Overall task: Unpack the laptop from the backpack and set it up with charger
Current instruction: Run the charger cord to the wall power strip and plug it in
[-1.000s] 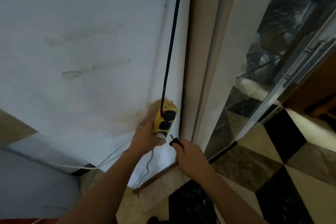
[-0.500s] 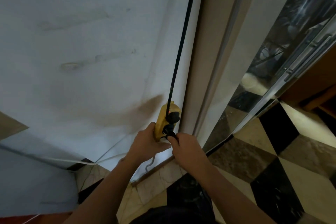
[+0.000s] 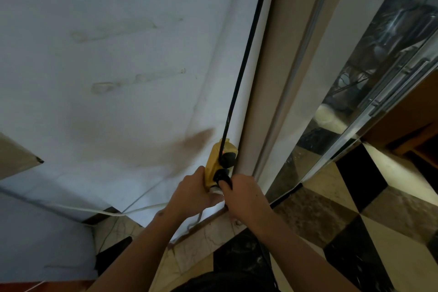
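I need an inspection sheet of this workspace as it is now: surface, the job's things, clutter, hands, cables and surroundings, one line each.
Surface: checkered tile floor, dark and pale squares; no table seen.
Job's things: yellow power strip against the white wall, red light on; black plug at its lower socket, another black plug above it. Laptop and backpack: nothing seen.
Clutter: nothing seen.
Hands: left hand holds the strip; right hand grips the black plug.
Cables: black cable runs up from the strip; white cable trails left along the wall base.
Surroundings: brown stains on the wall; beige door frame; reflective glass panel at right.
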